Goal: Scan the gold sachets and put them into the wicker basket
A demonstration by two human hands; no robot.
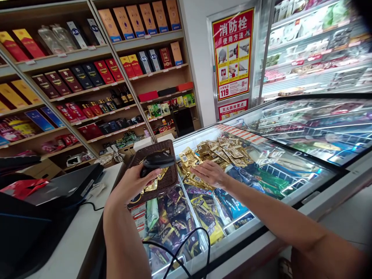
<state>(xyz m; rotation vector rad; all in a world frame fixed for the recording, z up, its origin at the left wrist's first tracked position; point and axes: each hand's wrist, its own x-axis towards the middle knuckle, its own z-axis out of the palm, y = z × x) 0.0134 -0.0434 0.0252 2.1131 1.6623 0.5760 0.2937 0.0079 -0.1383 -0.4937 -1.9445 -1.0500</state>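
A red poster (233,57) (marked 119) hangs near stocked shelves (158,73).

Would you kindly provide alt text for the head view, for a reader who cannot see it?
The person's left hand holds a black handheld scanner over a brown woven basket, while the right hand touches gold packets heaped on a glass-topped display chest. Shelves of boxed goods stand beyond.
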